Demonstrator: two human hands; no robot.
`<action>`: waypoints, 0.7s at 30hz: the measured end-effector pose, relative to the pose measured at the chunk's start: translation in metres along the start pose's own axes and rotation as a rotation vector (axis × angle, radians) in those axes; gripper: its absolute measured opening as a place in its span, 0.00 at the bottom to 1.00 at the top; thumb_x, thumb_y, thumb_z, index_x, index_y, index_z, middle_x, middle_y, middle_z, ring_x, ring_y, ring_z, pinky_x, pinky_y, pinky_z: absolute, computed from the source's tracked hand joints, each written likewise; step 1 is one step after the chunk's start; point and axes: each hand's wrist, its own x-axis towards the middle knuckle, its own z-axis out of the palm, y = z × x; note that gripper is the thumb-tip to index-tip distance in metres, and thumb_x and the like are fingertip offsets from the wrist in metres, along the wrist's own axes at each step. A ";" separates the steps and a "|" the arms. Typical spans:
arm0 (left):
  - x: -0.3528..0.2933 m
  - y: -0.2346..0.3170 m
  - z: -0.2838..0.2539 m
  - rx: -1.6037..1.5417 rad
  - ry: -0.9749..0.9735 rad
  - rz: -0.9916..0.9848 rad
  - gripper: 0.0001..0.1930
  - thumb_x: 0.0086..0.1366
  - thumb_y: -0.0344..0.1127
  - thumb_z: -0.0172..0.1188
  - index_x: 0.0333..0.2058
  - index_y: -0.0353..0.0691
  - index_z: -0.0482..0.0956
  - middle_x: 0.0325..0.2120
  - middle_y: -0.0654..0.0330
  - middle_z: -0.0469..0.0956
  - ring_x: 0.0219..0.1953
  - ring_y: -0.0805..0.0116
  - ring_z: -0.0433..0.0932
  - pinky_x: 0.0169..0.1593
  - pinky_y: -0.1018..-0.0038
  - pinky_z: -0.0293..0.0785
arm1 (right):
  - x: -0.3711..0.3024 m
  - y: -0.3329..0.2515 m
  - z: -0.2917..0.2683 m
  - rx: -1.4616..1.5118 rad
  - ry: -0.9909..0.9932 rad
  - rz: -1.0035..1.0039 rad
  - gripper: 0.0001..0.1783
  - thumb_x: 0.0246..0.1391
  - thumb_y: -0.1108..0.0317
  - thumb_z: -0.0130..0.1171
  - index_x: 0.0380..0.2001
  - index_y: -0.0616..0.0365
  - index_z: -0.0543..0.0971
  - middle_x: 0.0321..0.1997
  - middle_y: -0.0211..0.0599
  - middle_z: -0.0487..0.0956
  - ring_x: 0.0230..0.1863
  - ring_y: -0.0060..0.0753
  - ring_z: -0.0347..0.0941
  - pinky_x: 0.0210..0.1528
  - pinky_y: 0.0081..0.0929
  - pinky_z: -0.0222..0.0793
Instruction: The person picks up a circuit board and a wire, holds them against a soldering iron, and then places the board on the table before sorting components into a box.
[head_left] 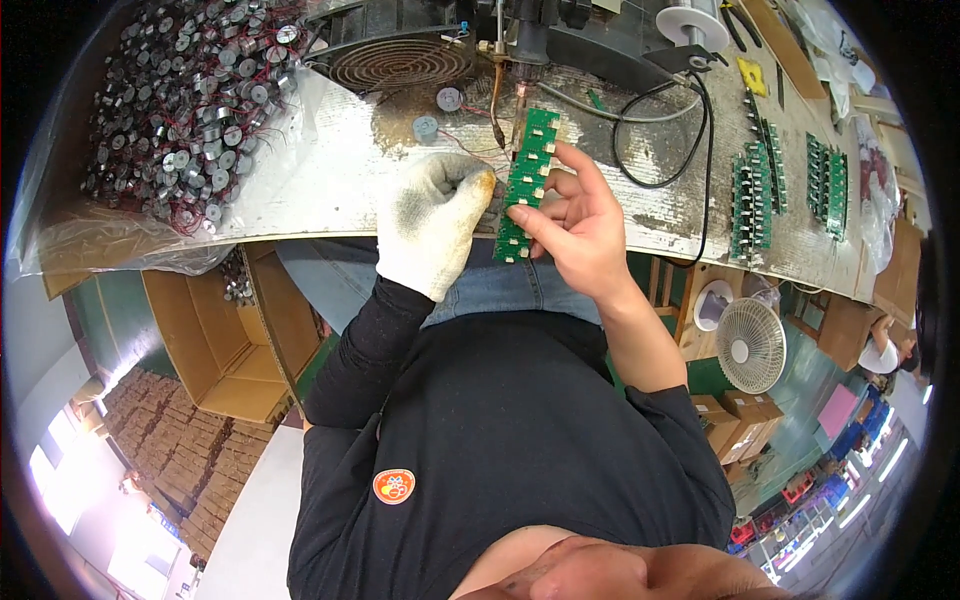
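My right hand (580, 222) grips a long green circuit board (530, 180) with a row of small white connectors, thumb on its face and fingers behind. The board stands tilted near the table's front edge. Just left of it, my left hand (432, 215), in a white glove with stained fingertips, is closed with thumb and forefinger together; what they pinch is hidden. Beyond the glove lie two small round motors (425, 129) with thin wires. Red wires (475, 140) run toward the board's left side, close to a thin brown metal rod (497, 105) with a dark tip.
A big heap of small wired motors (200, 110) covers the table's left. A black fan housing with a round grille (400, 62) stands at the back. A black cable (708, 150) loops right of centre. Several stacked green boards (752, 195) lie right. An open cardboard box (215, 345) sits below left.
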 end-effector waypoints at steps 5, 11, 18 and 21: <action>0.005 -0.001 0.000 0.077 0.010 0.081 0.07 0.60 0.31 0.58 0.30 0.31 0.79 0.23 0.62 0.77 0.27 0.76 0.75 0.32 0.77 0.71 | 0.003 0.002 -0.001 0.005 0.013 0.000 0.37 0.50 0.80 0.62 0.61 0.63 0.56 0.39 0.41 0.74 0.27 0.21 0.75 0.19 0.15 0.68; 0.004 0.007 0.001 0.079 0.009 0.095 0.07 0.60 0.31 0.58 0.31 0.31 0.79 0.24 0.61 0.78 0.27 0.77 0.74 0.31 0.77 0.70 | 0.003 -0.002 0.002 0.022 0.012 -0.014 0.37 0.50 0.81 0.61 0.61 0.63 0.56 0.39 0.41 0.73 0.27 0.21 0.75 0.19 0.15 0.68; 0.004 0.001 -0.001 0.137 0.039 0.110 0.07 0.60 0.31 0.59 0.31 0.31 0.79 0.23 0.60 0.78 0.26 0.77 0.74 0.31 0.77 0.70 | 0.003 -0.001 0.003 0.031 0.006 -0.011 0.36 0.51 0.80 0.61 0.61 0.62 0.57 0.38 0.42 0.75 0.26 0.21 0.75 0.19 0.15 0.67; 0.005 -0.009 -0.008 0.274 -0.031 0.138 0.09 0.65 0.31 0.57 0.38 0.31 0.75 0.30 0.57 0.79 0.30 0.74 0.79 0.34 0.79 0.76 | 0.001 0.001 0.003 0.026 0.011 -0.003 0.35 0.51 0.80 0.61 0.60 0.62 0.57 0.38 0.42 0.75 0.26 0.21 0.75 0.19 0.15 0.67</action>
